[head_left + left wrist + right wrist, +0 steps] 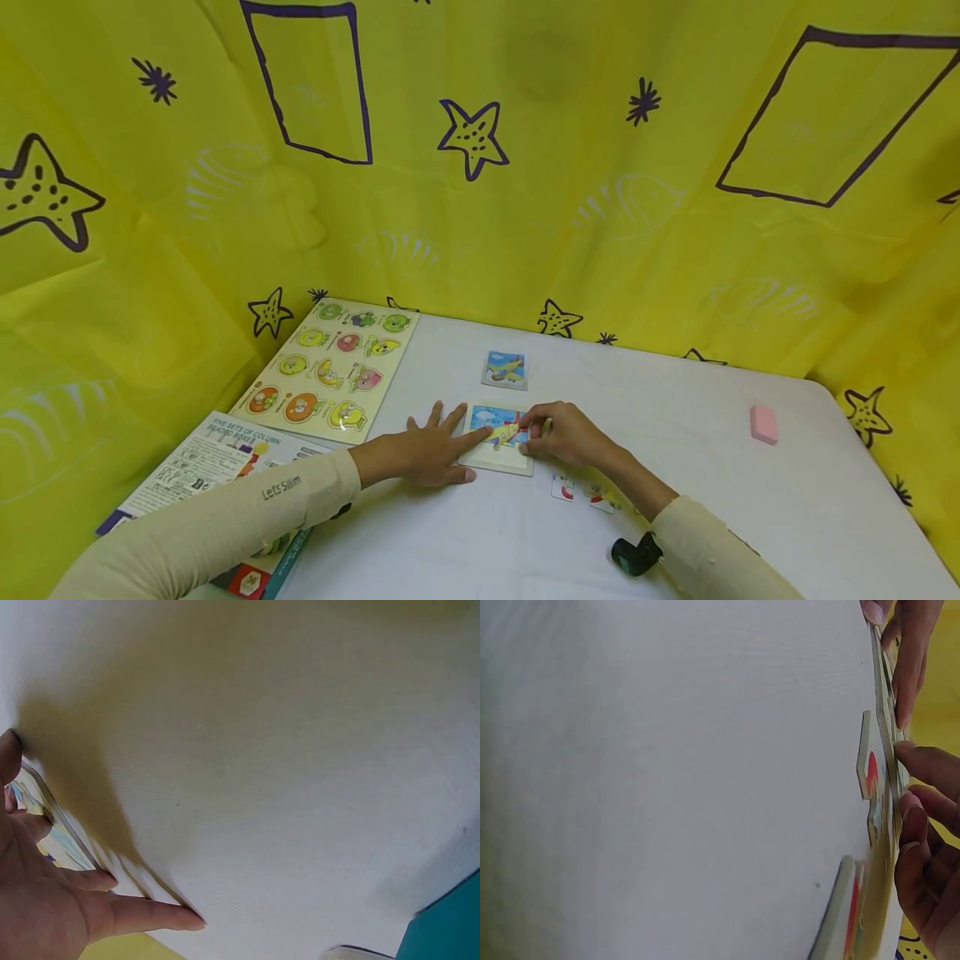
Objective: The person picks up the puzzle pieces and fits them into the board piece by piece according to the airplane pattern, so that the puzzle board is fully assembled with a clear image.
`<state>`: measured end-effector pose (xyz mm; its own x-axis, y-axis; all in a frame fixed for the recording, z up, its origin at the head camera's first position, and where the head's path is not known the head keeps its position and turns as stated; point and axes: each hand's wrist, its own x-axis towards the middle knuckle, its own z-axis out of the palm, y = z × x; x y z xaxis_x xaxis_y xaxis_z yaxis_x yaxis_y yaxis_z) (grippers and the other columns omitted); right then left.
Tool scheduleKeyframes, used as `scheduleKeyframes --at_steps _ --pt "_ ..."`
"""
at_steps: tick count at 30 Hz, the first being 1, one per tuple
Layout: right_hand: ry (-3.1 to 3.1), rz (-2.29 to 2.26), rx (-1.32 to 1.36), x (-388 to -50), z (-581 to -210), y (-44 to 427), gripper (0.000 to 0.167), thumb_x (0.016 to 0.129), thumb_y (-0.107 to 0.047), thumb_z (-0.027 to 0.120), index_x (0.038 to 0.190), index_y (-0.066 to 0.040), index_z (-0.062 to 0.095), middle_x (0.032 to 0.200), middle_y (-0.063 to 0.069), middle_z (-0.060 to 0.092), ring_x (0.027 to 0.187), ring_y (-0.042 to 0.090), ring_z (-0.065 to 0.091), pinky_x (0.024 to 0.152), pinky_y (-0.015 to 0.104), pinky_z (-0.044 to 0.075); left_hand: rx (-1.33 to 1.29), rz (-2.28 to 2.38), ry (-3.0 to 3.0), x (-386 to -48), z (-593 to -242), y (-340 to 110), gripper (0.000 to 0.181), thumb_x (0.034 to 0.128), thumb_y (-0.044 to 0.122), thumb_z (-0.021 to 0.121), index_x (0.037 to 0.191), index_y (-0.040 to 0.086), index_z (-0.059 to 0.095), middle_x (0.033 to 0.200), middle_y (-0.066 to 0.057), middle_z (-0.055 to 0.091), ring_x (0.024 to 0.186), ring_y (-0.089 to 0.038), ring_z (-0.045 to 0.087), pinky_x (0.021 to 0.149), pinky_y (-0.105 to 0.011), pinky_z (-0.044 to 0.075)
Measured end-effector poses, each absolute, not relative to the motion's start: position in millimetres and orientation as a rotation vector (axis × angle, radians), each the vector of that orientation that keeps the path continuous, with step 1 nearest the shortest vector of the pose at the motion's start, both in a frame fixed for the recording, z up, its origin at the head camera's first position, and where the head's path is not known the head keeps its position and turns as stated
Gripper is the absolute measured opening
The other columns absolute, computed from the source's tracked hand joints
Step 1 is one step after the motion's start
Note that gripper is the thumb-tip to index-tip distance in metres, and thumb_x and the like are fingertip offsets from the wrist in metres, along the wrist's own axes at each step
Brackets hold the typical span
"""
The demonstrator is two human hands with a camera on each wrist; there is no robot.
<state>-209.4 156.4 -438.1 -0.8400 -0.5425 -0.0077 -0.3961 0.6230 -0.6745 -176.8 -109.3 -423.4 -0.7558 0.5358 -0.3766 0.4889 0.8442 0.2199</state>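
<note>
A small jigsaw puzzle tray [495, 461] with an airplane picture lies on the white table. My left hand [435, 450] rests spread at its left side, the index finger reaching onto the yellow plane. At the tray's right side, my right hand [566, 433] pinches a puzzle piece [514, 431] with red on it between thumb and index finger; the fingers partly hide it. Loose puzzle pieces [562, 488] with red and white parts lie just below the right hand. Beyond the tray is a small card [505, 369] showing a similar airplane.
A fruit-picture board [390, 350] lies at the back left, with a printed box [172, 479] overlapping its near end. A pink block [764, 423] sits far right. Near the right sleeve is a small black object [636, 556]. A yellow curtain [480, 233] borders the table.
</note>
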Motion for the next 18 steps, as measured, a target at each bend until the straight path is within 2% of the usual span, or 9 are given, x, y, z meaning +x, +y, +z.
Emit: scheduleKeyframes --at_steps 10,18 --pt "2.634 -1.030 -0.800 -209.4 -438.4 158.6 0.019 0.086 -0.019 0.080 0.103 -0.010 0.076 0.076 -0.007 0.060 0.071 0.009 0.050 0.065 0.022 0.042 0.733 0.131 2.592 -177.0 -423.0 -107.9 0.071 0.0988 0.060 0.049 0.160 0.037 0.022 0.169 -0.016 0.010 0.150 -0.054 0.010 0.108 -0.075 0.027" --pt "2.628 -1.035 -0.820 -208.8 -438.9 159.9 0.018 0.087 -0.019 0.079 0.103 -0.010 0.075 0.076 -0.006 0.059 0.070 0.008 0.049 0.065 0.021 0.041 0.782 0.213 2.590 -179.4 -424.3 -102.5 0.069 0.0997 0.059 0.048 0.160 0.035 0.024 0.168 -0.019 0.007 0.150 -0.056 0.006 0.111 -0.074 0.021"
